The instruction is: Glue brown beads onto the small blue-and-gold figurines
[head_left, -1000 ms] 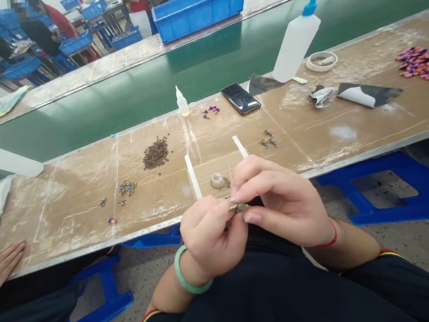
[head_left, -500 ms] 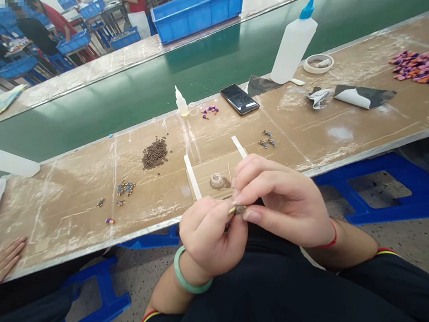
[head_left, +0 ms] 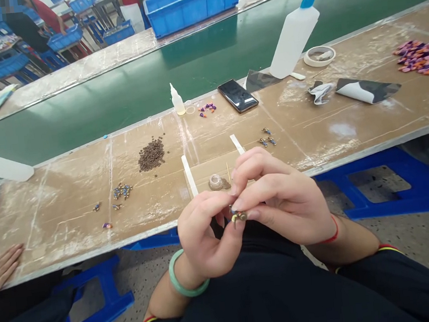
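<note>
Pinched between the fingertips of both hands is a small figurine (head_left: 238, 215) with blue, yellow and brown parts; fingers cover much of it. My left hand (head_left: 210, 235) closes on it from the left, and my right hand (head_left: 281, 200) from the right. Just beyond my hands lies a cardboard sheet (head_left: 200, 168) with white tape strips. On it stand a small clear cup (head_left: 215, 181) and a thin wooden stick (head_left: 228, 172). Similar small figurines lie in a cluster (head_left: 122, 191) at left and in a small group (head_left: 267, 138) at right. A heap of small brown discs (head_left: 150, 155) sits further left.
Along the table's back are a small dropper bottle (head_left: 177, 101), a phone (head_left: 237, 96), a large white bottle (head_left: 294, 39) and a tape roll (head_left: 319, 56). Purple-orange pieces (head_left: 422, 58) pile at far right. Another person's hand (head_left: 1, 270) rests at the left edge.
The figurine has turned in my fingers, showing more of its blue and yellow parts. My left thumb and fingers have shifted their hold. The view has moved slightly.
</note>
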Motion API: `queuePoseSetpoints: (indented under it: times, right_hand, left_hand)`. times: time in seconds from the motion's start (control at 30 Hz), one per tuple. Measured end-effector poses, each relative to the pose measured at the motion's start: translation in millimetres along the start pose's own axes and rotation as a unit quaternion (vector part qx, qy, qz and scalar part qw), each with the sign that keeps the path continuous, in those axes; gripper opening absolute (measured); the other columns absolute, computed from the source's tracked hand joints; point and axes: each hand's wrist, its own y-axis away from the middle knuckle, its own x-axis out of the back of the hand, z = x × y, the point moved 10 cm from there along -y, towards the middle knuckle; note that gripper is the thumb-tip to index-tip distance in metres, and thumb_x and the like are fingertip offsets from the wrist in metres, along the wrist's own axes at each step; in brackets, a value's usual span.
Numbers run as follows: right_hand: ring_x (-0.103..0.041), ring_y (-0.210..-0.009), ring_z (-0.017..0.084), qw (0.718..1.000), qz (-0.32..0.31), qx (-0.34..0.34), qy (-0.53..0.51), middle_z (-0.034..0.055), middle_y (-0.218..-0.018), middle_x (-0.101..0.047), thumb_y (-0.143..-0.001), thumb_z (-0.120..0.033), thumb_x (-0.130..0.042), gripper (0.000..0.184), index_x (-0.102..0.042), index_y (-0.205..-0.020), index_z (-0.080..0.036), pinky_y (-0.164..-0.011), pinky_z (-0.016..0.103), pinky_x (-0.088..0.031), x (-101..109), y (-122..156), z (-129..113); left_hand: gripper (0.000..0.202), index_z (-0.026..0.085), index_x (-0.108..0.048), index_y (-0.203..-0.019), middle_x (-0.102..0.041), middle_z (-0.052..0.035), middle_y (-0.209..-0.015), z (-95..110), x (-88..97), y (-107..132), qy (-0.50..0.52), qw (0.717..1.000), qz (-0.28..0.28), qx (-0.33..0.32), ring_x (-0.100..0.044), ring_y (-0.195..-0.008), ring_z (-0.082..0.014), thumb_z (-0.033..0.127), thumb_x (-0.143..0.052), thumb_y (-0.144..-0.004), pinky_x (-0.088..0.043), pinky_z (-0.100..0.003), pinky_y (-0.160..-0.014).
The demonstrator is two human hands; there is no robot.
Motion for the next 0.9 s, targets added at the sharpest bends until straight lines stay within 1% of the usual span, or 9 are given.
queuePoseSetpoints:
  times: [0.07, 0.13, 0.23, 0.47, 0.77, 0.9]
  right_hand:
    - [-0.056, -0.092, 0.016, 1.000, -0.005, 0.002, 0.001, 0.0039, -0.093, -0.063, -0.102, -0.024, -0.060, 0.010, -0.065, -0.096, -0.019, -0.086, 0.037, -0.051, -0.9, -1.5, 1.9]
    - [-0.056, -0.093, 0.017, 1.000, -0.010, 0.004, 0.004, 0.0038, -0.093, -0.063, -0.102, -0.024, -0.060, 0.009, -0.065, -0.096, -0.020, -0.087, 0.038, -0.051, -1.7, -2.9, 3.8]
    - [-0.056, -0.093, 0.018, 1.000, -0.008, 0.002, 0.008, 0.0039, -0.092, -0.064, -0.102, -0.023, -0.059, 0.009, -0.064, -0.096, -0.020, -0.087, 0.039, -0.050, -1.0, -4.1, 7.4]
    - [-0.056, -0.091, 0.018, 1.000, -0.006, 0.003, 0.012, 0.0035, -0.091, -0.064, -0.099, -0.020, -0.060, 0.005, -0.063, -0.096, -0.020, -0.086, 0.039, -0.050, 0.6, -5.8, 11.7]
    - [-0.056, -0.090, 0.017, 1.000, 0.001, 0.000, -0.001, 0.0028, -0.090, -0.064, -0.097, -0.018, -0.061, 0.004, -0.065, -0.095, -0.019, -0.087, 0.039, -0.051, 1.7, -6.1, 13.1]
    - [-0.057, -0.089, 0.017, 0.999, 0.007, -0.005, -0.034, 0.0035, -0.088, -0.064, -0.094, -0.017, -0.064, 0.002, -0.065, -0.093, -0.018, -0.085, 0.037, -0.051, 1.3, -5.1, 14.6]
  left_hand:
    - [0.015, 0.018, -0.066, -0.106, -0.071, -0.0027, -0.082, -3.6, 1.3, 0.1, 0.000, 1.000, 0.002, 0.002, -0.060, -0.063, -0.0109, 0.020, -0.066, -0.091, -0.051, -0.022, -0.059]
    - [0.010, 0.018, -0.067, -0.100, -0.070, -0.0018, -0.079, -7.2, 0.8, -0.3, -0.006, 1.000, -0.002, 0.004, -0.061, -0.064, -0.0111, 0.016, -0.066, -0.090, -0.051, -0.022, -0.060]
    - [0.006, 0.019, -0.068, -0.094, -0.070, -0.0011, -0.076, -12.4, 0.0, -0.7, -0.015, 1.000, -0.006, 0.008, -0.061, -0.064, -0.0115, 0.015, -0.067, -0.090, -0.051, -0.023, -0.059]
    - [0.006, 0.019, -0.069, -0.096, -0.071, -0.0017, -0.075, -19.1, -3.2, -0.3, -0.018, 1.000, -0.011, 0.014, -0.064, -0.065, -0.0132, 0.017, -0.065, -0.091, -0.052, -0.026, -0.060]
    - [0.005, 0.018, -0.069, -0.095, -0.070, -0.0021, -0.075, -20.2, -4.2, -1.2, -0.012, 1.000, -0.016, 0.017, -0.063, -0.065, -0.0131, 0.017, -0.065, -0.091, -0.053, -0.026, -0.062]
    - [0.005, 0.019, -0.069, -0.095, -0.069, -0.0018, -0.073, -18.4, -5.7, -1.4, 0.006, 1.000, -0.014, 0.015, -0.062, -0.063, -0.0132, 0.019, -0.066, -0.091, -0.052, -0.026, -0.059]
